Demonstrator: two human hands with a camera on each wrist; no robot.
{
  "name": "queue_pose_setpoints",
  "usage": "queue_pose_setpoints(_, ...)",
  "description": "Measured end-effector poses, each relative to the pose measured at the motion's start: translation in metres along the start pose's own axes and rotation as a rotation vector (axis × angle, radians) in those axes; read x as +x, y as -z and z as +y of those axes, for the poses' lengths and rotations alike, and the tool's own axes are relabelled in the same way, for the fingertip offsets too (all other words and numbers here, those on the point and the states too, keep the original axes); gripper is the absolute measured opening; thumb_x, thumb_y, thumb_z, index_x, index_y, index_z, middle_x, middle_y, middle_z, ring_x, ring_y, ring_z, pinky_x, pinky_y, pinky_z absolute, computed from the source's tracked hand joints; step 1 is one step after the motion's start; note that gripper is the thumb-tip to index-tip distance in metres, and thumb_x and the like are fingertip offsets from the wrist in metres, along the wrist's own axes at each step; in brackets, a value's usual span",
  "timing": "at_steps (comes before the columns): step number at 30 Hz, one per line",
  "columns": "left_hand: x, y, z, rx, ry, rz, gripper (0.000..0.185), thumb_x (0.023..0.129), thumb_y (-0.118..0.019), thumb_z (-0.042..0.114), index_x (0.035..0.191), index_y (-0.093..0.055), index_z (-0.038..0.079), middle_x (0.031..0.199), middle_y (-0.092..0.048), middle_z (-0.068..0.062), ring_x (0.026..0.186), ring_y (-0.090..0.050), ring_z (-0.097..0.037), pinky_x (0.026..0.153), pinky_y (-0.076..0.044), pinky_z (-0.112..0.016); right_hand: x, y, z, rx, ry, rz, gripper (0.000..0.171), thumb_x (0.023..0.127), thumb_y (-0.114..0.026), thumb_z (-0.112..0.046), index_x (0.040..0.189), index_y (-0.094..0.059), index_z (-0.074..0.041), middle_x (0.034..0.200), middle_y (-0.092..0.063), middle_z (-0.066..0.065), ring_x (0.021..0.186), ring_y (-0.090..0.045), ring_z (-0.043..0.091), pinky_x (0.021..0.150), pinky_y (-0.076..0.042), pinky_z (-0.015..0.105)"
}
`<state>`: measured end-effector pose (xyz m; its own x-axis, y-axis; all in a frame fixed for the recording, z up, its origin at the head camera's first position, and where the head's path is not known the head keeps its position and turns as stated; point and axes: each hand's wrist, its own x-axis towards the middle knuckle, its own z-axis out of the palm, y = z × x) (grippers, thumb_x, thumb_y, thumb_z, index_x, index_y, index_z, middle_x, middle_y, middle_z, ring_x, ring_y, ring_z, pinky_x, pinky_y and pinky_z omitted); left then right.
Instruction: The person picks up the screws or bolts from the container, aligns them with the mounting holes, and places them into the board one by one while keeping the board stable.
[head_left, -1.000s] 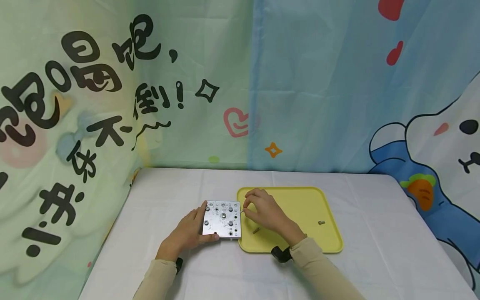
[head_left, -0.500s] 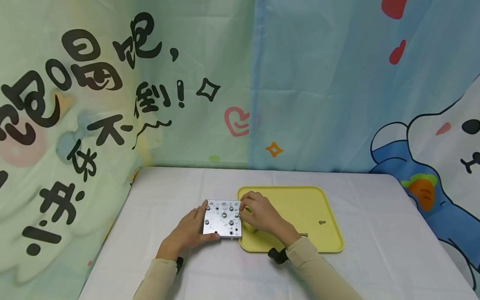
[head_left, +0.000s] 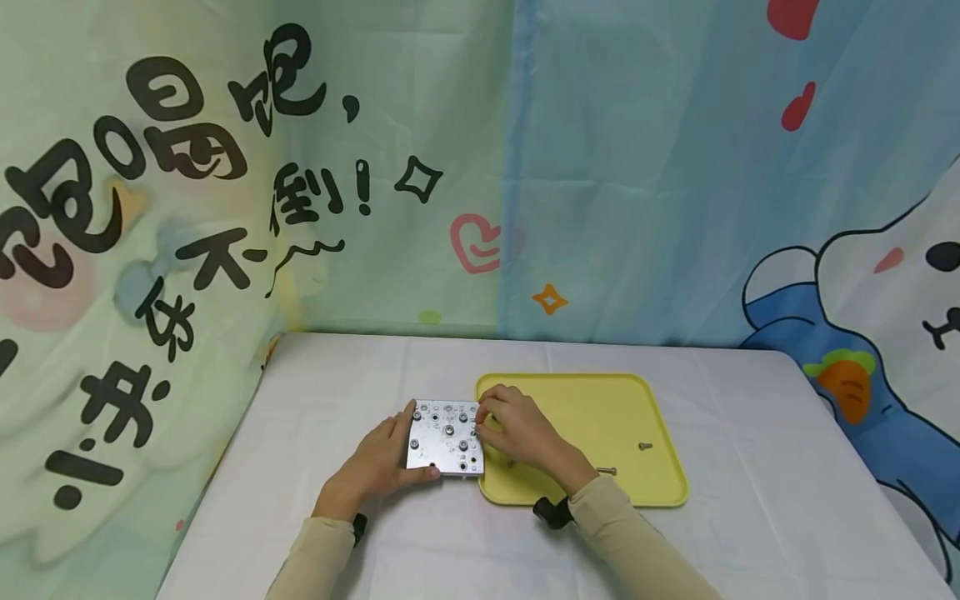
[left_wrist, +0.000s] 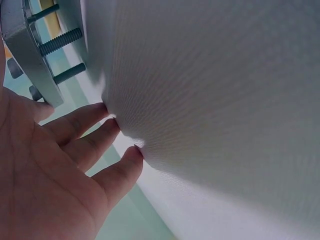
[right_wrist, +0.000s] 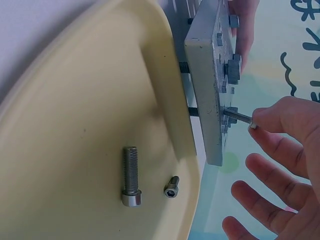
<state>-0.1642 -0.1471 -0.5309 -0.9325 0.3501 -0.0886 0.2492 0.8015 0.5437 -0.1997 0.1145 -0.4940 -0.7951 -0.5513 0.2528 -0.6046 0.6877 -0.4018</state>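
A square metal plate (head_left: 445, 437) with several screws in it lies on the white tablecloth, just left of a yellow tray (head_left: 592, 400). My left hand (head_left: 381, 460) holds the plate's near-left corner between thumb and forefinger; its other fingers (left_wrist: 95, 145) lie straight on the cloth. My right hand (head_left: 482, 419) pinches a thin screw (right_wrist: 238, 117) whose tip sits in a hole by the plate's right edge (right_wrist: 210, 75). Threaded ends (left_wrist: 61, 42) stick out under the plate.
A long bolt (right_wrist: 131, 175) and a small screw (right_wrist: 172, 186) lie on the tray floor (right_wrist: 75, 125). More loose screws (head_left: 643, 446) lie on the tray's right side. A printed curtain hangs behind the table (head_left: 750, 517).
My right hand has moved a little left with the screw, from beside the plate's right edge onto it. The left hand and the plate have stayed put.
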Motion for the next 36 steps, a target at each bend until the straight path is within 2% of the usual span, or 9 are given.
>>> queue_pose_setpoints(13,-0.001,0.001,0.002,-0.006,0.005,-0.002,0.115,0.079,-0.078,0.06,0.16,-0.017,0.007,0.148,-0.04,-0.027,0.135,-0.04,-0.044,0.111,-0.035,-0.053,-0.004,0.008,0.002,-0.004,-0.015,0.024,0.003,0.089,-0.074,-0.012,0.089,-0.072,-0.01,0.111,-0.063,0.007,0.104,-0.058,0.029,0.084,-0.05,0.049)
queue_pose_setpoints(21,-0.001,0.0,0.002,0.003,0.0,0.007,0.115,0.079,-0.079,0.058,0.16,-0.017,0.006,0.148,-0.04,-0.028,0.135,-0.04,-0.045,0.112,-0.034,-0.053,-0.019,0.013,0.014,-0.026,-0.021,0.039,0.007,0.087,-0.077,-0.011,0.088,-0.071,-0.013,0.11,-0.064,0.009,0.103,-0.059,0.03,0.085,-0.051,0.05)
queue_pose_setpoints(29,-0.001,-0.001,0.003,0.004,-0.003,0.012,0.114,0.079,-0.079,0.057,0.16,-0.018,0.004,0.148,-0.04,-0.029,0.135,-0.04,-0.045,0.112,-0.034,-0.053,-0.035,0.014,0.034,0.063,-0.044,0.027,0.008,0.087,-0.077,-0.008,0.089,-0.071,-0.013,0.109,-0.063,0.007,0.103,-0.057,0.029,0.087,-0.049,0.051)
queue_pose_setpoints(36,-0.002,0.001,0.004,0.004,-0.01,0.014,0.113,0.08,-0.08,0.056,0.159,-0.018,0.004,0.146,-0.041,-0.029,0.134,-0.041,-0.045,0.112,-0.034,-0.053,-0.044,0.016,0.047,0.24,-0.083,-0.107,0.007,0.091,-0.07,-0.007,0.094,-0.072,-0.013,0.12,-0.06,0.016,0.116,-0.053,0.039,0.097,-0.043,0.057)
